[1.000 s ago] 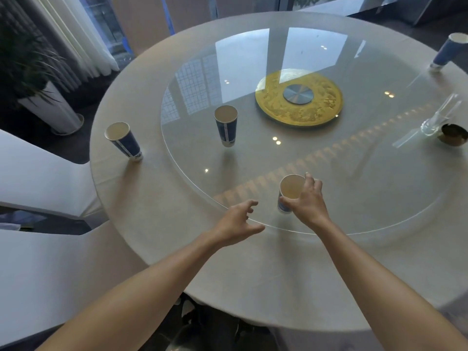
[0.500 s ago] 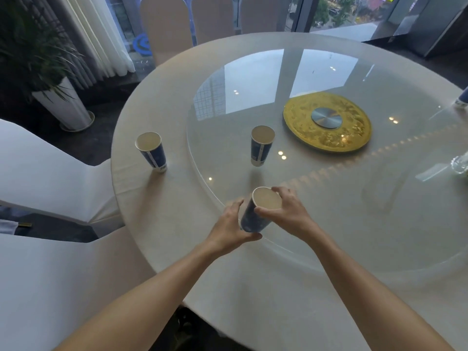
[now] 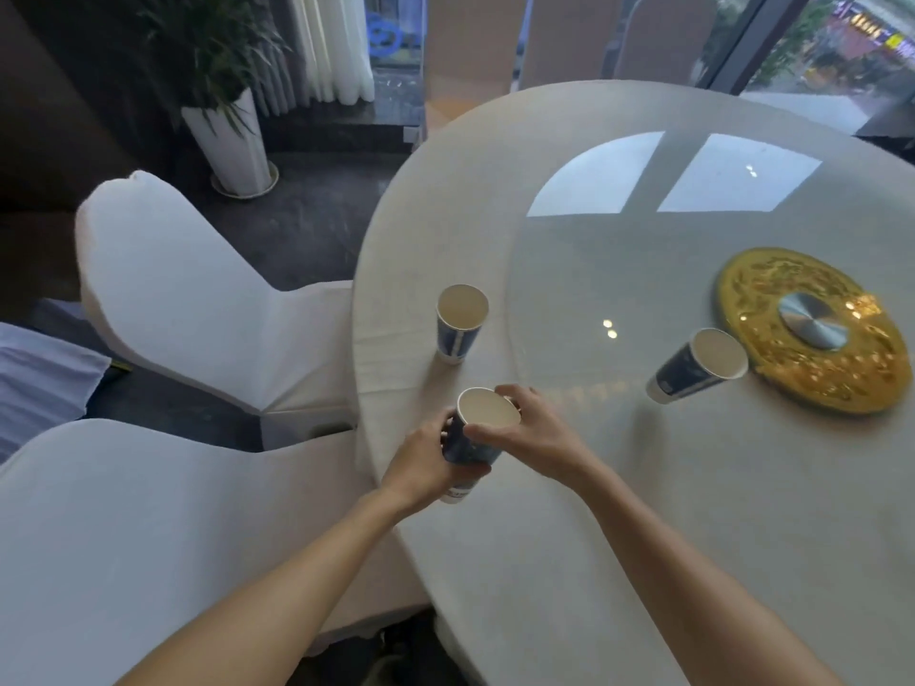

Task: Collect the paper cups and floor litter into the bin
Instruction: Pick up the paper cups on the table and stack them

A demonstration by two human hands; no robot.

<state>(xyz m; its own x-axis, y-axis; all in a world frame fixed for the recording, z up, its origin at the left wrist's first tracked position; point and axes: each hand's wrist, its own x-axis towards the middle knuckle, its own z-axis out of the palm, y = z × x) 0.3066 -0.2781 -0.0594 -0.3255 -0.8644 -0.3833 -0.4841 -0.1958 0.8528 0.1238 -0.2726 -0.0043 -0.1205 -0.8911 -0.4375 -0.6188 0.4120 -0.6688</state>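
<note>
Both hands on one paper cup [image 3: 473, 438], held just above the near left edge of the bench [image 3: 643, 561]. Left hand [image 3: 426, 465] wrapped around the blue side of the cup, fingers curled closed on it. Right hand [image 3: 537, 435] gripping the rim from the right, thumb on the near lip, fingers over the far lip. Cup upright, slightly tilted, mouth open to the camera; inside looks empty. White base of the cup shows below the left hand.

Second cup [image 3: 460, 321] stands upright on the cloth, just beyond the held one, near the left edge of the bench, apart from the hands. Third cup [image 3: 698, 366] to the right, on the glass turntable [image 3: 619, 269], appears to lean right in the wide-angle view; it sits just beside the gold disc [image 3: 812, 331] at the turntable's centre; touching or not, cannot tell.

Bench is round, covered in pale cloth. Window reflections on the glass at the far side.

Left of the bench: two chairs in white covers, one near [image 3: 148, 537], one farther [image 3: 198, 299]. Potted plant [image 3: 228, 121] in a tall white pot on the dark floor [image 3: 297, 225] at far left. More chair backs [image 3: 468, 42] and windows beyond the far edge of the bench.
</note>
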